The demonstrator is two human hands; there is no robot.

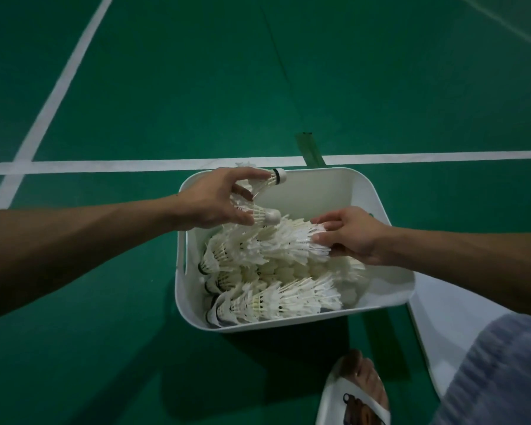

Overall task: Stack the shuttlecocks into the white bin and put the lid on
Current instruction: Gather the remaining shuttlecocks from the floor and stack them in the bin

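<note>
The white bin (365, 191) stands on the green court floor, holding several rows of nested white shuttlecocks (276, 299). My left hand (218, 200) hovers over the bin's far left corner and holds two loose shuttlecocks (269, 180), one between thumb and forefinger, one lower with its cork (272, 215) pointing right. My right hand (350, 234) grips the feathered end of a stacked row of shuttlecocks (267, 243) lying across the top of the pile. The white lid (442, 317) lies flat on the floor to the right of the bin, partly hidden by my arm and leg.
White court lines (135, 165) cross the green floor behind the bin. A green tape strip (310, 148) lies just beyond the bin. My foot in a white slipper (356, 394) and my grey-clad knee (503, 372) are at the lower right.
</note>
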